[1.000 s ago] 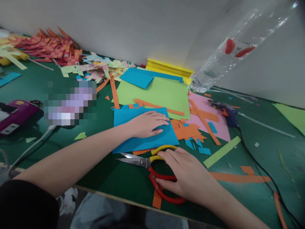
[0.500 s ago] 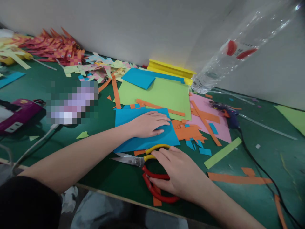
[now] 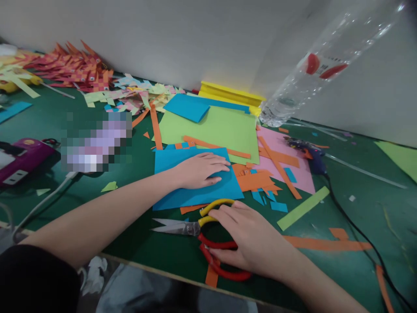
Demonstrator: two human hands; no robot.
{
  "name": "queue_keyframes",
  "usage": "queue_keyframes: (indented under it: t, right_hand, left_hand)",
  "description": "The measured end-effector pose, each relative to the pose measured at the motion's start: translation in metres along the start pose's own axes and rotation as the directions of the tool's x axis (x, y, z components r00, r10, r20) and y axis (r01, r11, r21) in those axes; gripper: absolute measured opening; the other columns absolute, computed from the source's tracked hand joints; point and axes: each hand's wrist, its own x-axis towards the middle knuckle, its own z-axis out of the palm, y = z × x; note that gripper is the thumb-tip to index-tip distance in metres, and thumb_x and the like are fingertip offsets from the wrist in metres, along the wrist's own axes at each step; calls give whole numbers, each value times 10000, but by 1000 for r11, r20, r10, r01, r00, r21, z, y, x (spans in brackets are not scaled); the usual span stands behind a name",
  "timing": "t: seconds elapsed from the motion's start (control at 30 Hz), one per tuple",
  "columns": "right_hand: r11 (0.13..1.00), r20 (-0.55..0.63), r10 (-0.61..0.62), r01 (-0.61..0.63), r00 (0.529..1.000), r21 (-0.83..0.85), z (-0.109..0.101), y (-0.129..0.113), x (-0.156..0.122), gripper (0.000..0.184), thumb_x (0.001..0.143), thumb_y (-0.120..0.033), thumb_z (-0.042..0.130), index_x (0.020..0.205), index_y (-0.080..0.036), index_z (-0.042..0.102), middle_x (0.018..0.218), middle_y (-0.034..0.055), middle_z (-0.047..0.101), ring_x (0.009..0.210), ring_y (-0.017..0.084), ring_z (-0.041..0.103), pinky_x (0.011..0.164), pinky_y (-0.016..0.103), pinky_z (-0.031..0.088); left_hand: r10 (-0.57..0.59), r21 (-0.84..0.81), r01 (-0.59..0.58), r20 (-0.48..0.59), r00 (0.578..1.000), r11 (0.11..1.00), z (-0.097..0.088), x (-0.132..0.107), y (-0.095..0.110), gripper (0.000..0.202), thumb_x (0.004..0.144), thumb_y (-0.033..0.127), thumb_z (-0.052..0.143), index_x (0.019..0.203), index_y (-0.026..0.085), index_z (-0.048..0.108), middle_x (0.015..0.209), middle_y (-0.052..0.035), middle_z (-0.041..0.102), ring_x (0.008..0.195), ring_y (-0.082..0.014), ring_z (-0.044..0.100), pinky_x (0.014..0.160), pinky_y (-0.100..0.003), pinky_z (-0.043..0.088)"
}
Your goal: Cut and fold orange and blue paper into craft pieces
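My left hand (image 3: 200,170) lies flat, fingers stretched out, on a blue paper sheet (image 3: 176,191) on the green table (image 3: 65,204). My right hand (image 3: 250,237) rests over the handles of a pair of scissors (image 3: 195,228), one loop yellow and one red. Its fingers curl around the loops, and the silver blades stand slightly apart, pointing left. Orange paper strips (image 3: 257,180) lie just right of the blue sheet.
A light green sheet (image 3: 215,128), a smaller blue sheet (image 3: 189,106) and a yellow folded stack (image 3: 231,93) lie behind. A clear plastic bottle (image 3: 312,74) leans at upper right. A glue gun (image 3: 309,152) with black cord, a pink sheet (image 3: 302,174) and woven paper pieces (image 3: 78,65) surround them.
My right hand has closed further over the scissor handles, and the blades have parted a little. My left hand stays flat on the blue sheet.
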Motion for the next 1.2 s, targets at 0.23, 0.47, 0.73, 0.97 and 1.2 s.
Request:
queue_keyframes:
  t: [0.23,0.47,0.73,0.97,1.2]
  right_hand:
    - [964,-53,190,-176,980,202,-39,58,-29,492,710,-369,688,1180,-275,584,1136,43,679,971,232,663,776,334,548]
    - [719,-588,560,-695,584,-4,-35,114,-33,468,742,-456,644,1123,-198,560,1138,146,643,1042,362,605,867,513,466]
    - [653,-510,650,-758,563,-4,-13,135,-29,537,767,-455,605,1182,-121,535,1126,184,629,1050,355,580,858,479,461]
    - [778,-591,444,-617,673,-118,-15,119,-24,427,864,-382,514,1198,-116,520,1163,187,600,1111,351,521,933,520,426]
    - [988,-259,10,-49,966,-147,-12,76,-16,488,870,-458,559,1258,-168,495,1237,130,599,1193,270,514,1008,476,407]
  left_hand:
    - [6,-10,-7,-95,995,1000,0,-2,1,324,954,283,440,1238,171,550,1397,-75,517,1336,-192,409,1128,-368,308]
    - [-5,14,6,-52,999,1000,-3,-3,3,337,966,291,416,1260,181,538,1396,-61,515,1327,-194,415,1127,-376,310]
    - [11,62,-8,-46,999,998,0,-4,1,346,974,298,405,1275,176,523,1402,-59,510,1335,-192,402,1130,-380,302]
    - [25,66,-21,-60,998,998,0,-5,1,348,973,302,404,1272,172,527,1398,-65,514,1330,-194,413,1134,-385,311]
    - [27,41,-25,-54,998,999,-3,-7,3,345,954,295,438,1264,177,531,1408,-83,507,1338,-206,420,1118,-406,346]
